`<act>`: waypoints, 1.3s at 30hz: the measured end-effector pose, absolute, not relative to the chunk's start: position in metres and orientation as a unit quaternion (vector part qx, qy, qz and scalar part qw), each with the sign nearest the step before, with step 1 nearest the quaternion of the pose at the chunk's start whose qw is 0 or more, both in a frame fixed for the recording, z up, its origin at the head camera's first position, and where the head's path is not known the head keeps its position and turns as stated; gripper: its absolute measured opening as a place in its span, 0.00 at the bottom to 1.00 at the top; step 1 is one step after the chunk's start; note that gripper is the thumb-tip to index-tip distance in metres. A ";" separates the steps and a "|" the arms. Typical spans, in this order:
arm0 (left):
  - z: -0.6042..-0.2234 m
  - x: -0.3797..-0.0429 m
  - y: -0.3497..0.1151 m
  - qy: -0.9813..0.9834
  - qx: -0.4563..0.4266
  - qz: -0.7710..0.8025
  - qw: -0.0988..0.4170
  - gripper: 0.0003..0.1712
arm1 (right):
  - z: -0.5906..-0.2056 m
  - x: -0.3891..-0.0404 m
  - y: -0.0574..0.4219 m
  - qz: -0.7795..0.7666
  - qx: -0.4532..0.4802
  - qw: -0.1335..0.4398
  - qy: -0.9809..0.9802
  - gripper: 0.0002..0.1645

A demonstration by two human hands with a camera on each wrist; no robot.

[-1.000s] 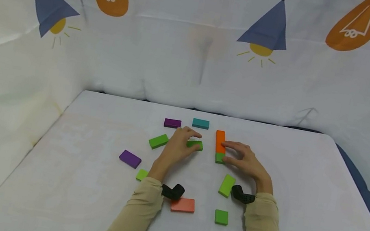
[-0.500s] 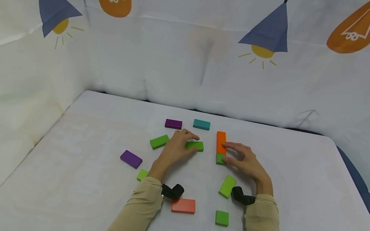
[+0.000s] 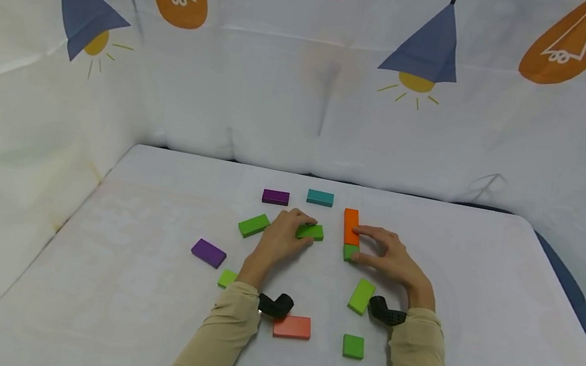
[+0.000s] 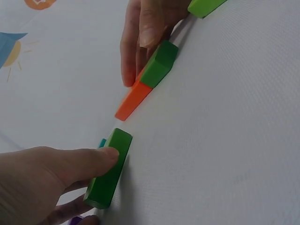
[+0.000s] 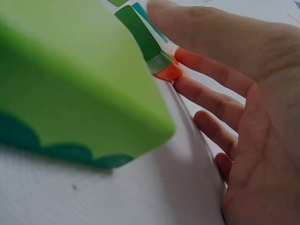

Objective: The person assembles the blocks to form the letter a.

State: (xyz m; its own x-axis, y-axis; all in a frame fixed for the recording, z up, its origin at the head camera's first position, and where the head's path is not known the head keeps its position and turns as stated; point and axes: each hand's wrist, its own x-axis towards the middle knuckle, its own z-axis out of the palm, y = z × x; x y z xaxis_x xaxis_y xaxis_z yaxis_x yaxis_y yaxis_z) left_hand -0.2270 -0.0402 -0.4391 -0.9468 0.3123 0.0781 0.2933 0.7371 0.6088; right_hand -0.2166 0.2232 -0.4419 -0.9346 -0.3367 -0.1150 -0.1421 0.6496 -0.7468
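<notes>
Past a salmon block (image 3: 293,327) on the white tabletop (image 3: 100,306), the left hand (image 3: 278,238) pinches a green block (image 3: 310,232); the loosely spread right hand (image 3: 394,260) touches an orange block (image 3: 351,226), butted against a small green block (image 3: 349,253). Behind hangs white cloth (image 3: 284,96) printed with blue lamps (image 3: 429,43).

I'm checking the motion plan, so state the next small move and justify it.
Probably slide the green block toward the orange block: the left hand pinches it, a gap separates the two blocks, and the right hand touches the orange one, perhaps steadying it.
</notes>
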 end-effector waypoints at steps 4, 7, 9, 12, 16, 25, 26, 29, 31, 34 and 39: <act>-0.438 -0.227 -0.040 0.933 0.161 0.322 0.014 0.21 | -0.442 -0.217 0.222 -0.385 -0.146 0.114 0.904 0.48; -0.438 -0.227 -0.040 0.933 0.162 0.320 0.014 0.21 | -0.443 -0.217 0.221 -0.365 -0.162 0.105 0.911 0.49; -0.437 -0.227 -0.040 0.934 0.161 0.319 0.016 0.21 | -0.443 -0.217 0.221 -0.355 -0.170 0.103 0.914 0.45; -0.437 -0.227 -0.040 0.934 0.162 0.317 0.015 0.21 | -0.443 -0.218 0.221 -0.347 -0.176 0.103 0.916 0.41; -0.436 -0.227 -0.039 0.934 0.162 0.318 0.015 0.21 | -0.443 -0.218 0.221 -0.350 -0.176 0.102 0.914 0.40; -0.436 -0.227 -0.039 0.935 0.162 0.317 0.014 0.20 | -0.440 -0.217 0.220 -0.364 -0.178 0.111 0.907 0.38; -0.437 -0.227 -0.039 0.934 0.163 0.316 0.014 0.20 | -0.440 -0.217 0.221 -0.365 -0.176 0.113 0.907 0.38; -0.437 -0.228 -0.039 0.934 0.162 0.318 0.019 0.20 | -0.438 -0.217 0.220 -0.365 -0.173 0.118 0.907 0.39; -0.436 -0.228 -0.039 0.933 0.165 0.320 0.021 0.20 | -0.438 -0.218 0.220 -0.366 -0.168 0.120 0.907 0.39; -0.436 -0.228 -0.040 0.930 0.173 0.323 0.021 0.20 | -0.438 -0.218 0.220 -0.367 -0.165 0.125 0.907 0.39; -0.437 -0.229 -0.040 0.925 0.192 0.327 0.019 0.19 | -0.439 -0.218 0.220 -0.372 -0.162 0.128 0.905 0.38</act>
State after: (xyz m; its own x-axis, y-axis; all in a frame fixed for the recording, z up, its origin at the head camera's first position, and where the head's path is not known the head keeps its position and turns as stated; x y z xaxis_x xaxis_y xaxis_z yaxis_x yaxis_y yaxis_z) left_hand -0.2286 -0.0401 -0.4367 -0.9259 0.3670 0.0896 0.3420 0.7134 0.6117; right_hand -0.2184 0.2203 -0.4388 -0.9147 -0.3883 -0.1117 -0.1972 0.6703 -0.7154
